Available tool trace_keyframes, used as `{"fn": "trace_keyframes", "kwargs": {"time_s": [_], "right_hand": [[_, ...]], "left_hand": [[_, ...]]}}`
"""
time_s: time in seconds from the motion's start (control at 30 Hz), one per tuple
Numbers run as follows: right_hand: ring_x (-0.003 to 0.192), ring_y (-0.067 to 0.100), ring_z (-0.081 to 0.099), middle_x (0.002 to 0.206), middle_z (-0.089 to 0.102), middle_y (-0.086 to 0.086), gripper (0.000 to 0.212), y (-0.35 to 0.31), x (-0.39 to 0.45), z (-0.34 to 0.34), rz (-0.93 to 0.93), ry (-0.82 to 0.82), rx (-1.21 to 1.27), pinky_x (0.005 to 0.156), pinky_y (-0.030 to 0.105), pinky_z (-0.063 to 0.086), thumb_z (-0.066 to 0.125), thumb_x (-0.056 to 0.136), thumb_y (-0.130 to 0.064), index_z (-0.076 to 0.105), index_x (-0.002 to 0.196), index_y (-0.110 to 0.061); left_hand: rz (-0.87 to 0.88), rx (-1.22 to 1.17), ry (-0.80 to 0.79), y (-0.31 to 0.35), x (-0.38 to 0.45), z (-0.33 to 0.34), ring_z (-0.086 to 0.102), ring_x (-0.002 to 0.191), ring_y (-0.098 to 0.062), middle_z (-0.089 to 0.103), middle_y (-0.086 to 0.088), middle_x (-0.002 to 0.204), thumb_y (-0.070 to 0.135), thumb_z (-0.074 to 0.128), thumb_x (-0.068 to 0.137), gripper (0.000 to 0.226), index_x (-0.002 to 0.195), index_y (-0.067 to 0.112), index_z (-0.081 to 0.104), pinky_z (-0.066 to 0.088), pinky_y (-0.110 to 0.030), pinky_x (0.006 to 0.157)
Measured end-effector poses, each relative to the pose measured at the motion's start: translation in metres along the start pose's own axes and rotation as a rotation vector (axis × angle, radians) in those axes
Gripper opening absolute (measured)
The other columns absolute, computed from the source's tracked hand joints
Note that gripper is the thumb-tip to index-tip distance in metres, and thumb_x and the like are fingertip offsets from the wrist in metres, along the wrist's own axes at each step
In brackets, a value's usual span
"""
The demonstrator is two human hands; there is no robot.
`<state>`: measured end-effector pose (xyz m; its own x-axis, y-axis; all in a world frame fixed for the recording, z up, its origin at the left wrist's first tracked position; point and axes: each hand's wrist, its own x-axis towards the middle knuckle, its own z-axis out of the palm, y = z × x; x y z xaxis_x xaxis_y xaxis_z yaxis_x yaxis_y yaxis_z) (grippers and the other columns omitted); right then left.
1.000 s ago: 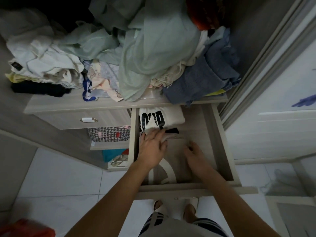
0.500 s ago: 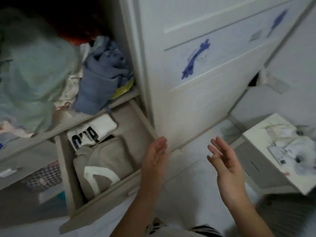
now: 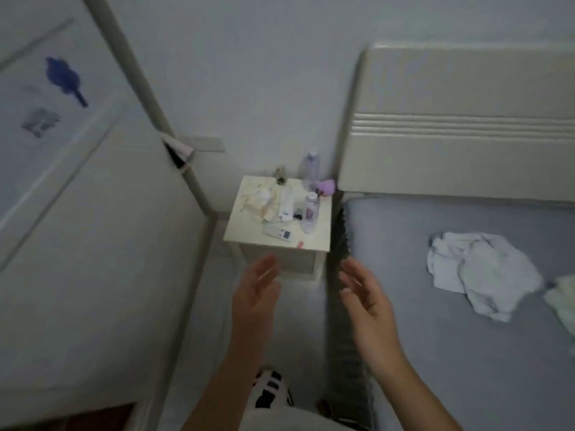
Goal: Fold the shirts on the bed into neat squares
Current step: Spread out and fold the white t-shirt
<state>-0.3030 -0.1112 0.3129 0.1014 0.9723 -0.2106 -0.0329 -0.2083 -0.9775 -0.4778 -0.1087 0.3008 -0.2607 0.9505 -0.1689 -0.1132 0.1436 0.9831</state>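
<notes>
Both hands raised and holding nothing, between a wardrobe and the bed.

The left hand (image 3: 256, 295) and right hand (image 3: 364, 301) hang in the air with fingers loosely straight, palms facing each other, apart. A crumpled white cotton shirt (image 3: 480, 275) lies unfolded on the grey-sheeted bed (image 3: 435, 353), well to the right of the hands; a pale green garment (image 3: 563, 298) shows at the frame edge beside it. Ahead stands a small cream wooden nightstand (image 3: 278, 244) cluttered with clear plastic bottles (image 3: 311, 213), a white remote control (image 3: 278, 233) and crumpled paper. The white wardrobe door (image 3: 77, 228) fills the left.
</notes>
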Motion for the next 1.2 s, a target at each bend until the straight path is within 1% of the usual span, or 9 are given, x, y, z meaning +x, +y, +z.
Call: {"fn": "trace_keyframes", "kwargs": {"time_s": [0.13,0.2,0.3,0.47,0.63,0.8,0.9,1.03,1.2], "right_hand": [[0.122,-0.001,0.055,0.133,0.057,-0.018,0.048,0.014,0.029,-0.072,0.040,0.290,0.030,0.103,0.020,0.045,0.049,0.098,0.004,0.052,0.137,-0.024],[0.122,0.001,0.056,0.135,0.057,-0.016,0.049,0.022,0.046,-0.104,0.057,0.449,0.053,0.105,0.025,0.044,0.048,0.097,0.006,0.053,0.136,-0.024],[0.121,0.003,0.056,0.134,0.058,-0.014,0.047,0.031,0.075,-0.147,0.079,0.683,0.087,0.099,0.020,0.046,0.049,0.097,0.006,0.053,0.134,-0.023],[0.120,0.005,0.057,0.133,0.058,-0.014,0.048,0.037,0.113,-0.199,0.124,0.993,0.151,0.089,0.016,0.046,0.049,0.097,0.005,0.054,0.135,-0.023],[0.121,0.005,0.056,0.130,0.057,-0.017,0.047,0.052,0.137,-0.236,0.176,1.177,0.206,0.090,0.017,0.045,0.049,0.097,0.001,0.053,0.134,-0.028],[0.123,0.007,0.055,0.132,0.056,-0.014,0.047,0.093,0.152,-0.284,0.255,1.242,0.225,0.091,0.016,0.043,0.050,0.098,-0.003,0.050,0.136,-0.030],[0.121,0.004,0.053,0.136,0.054,-0.011,0.047,0.137,0.174,-0.333,0.307,1.231,0.156,0.087,0.006,0.041,0.050,0.098,-0.007,0.048,0.137,-0.032],[0.128,0.018,0.051,0.145,0.050,0.001,0.047,0.215,0.210,-0.401,0.443,1.175,0.045,0.105,0.027,0.041,0.051,0.098,-0.010,0.045,0.144,-0.017],[0.134,0.029,0.045,0.147,0.046,0.011,0.055,0.312,0.248,-0.478,0.605,1.076,-0.066,0.110,0.035,0.034,0.055,0.094,-0.017,0.041,0.147,-0.013]], "left_hand": [[-0.068,0.065,-0.258,-0.021,0.047,0.091,0.066,0.100,-0.002,0.072,0.011,0.111,0.003,0.061,0.086,0.043,0.114,0.035,0.069,0.054,-0.019,0.078],[-0.082,0.141,-0.391,-0.034,0.072,0.138,0.065,0.108,-0.006,0.070,0.010,0.115,0.001,0.060,0.091,0.043,0.112,0.037,0.069,0.053,-0.025,0.087],[-0.129,0.226,-0.621,-0.051,0.112,0.211,0.063,0.112,-0.006,0.069,0.012,0.118,0.007,0.060,0.095,0.032,0.114,0.030,0.069,0.051,-0.033,0.096],[-0.115,0.402,-0.999,-0.065,0.162,0.315,0.063,0.111,-0.003,0.067,0.014,0.120,-0.004,0.054,0.094,0.041,0.115,0.029,0.066,0.050,-0.025,0.098],[-0.161,0.519,-1.160,-0.092,0.189,0.393,0.063,0.112,-0.008,0.067,0.017,0.118,0.000,0.055,0.093,0.039,0.114,0.032,0.065,0.050,-0.034,0.098],[-0.161,0.627,-1.347,-0.139,0.179,0.467,0.060,0.111,0.000,0.063,0.028,0.117,0.012,0.057,0.095,0.037,0.113,0.045,0.062,0.048,-0.015,0.088],[-0.083,0.726,-1.441,-0.183,0.168,0.526,0.060,0.109,-0.003,0.060,0.021,0.123,0.012,0.058,0.094,0.037,0.113,0.044,0.058,0.044,-0.004,0.077],[0.198,0.930,-1.496,-0.269,0.164,0.604,0.055,0.116,-0.019,0.056,0.002,0.129,0.008,0.062,0.090,0.041,0.129,0.019,0.055,0.042,-0.020,0.097],[0.592,1.134,-1.448,-0.372,0.181,0.684,0.033,0.140,-0.028,0.038,-0.013,0.151,0.022,0.068,0.086,0.066,0.145,0.011,0.040,0.022,-0.034,0.115]]}}
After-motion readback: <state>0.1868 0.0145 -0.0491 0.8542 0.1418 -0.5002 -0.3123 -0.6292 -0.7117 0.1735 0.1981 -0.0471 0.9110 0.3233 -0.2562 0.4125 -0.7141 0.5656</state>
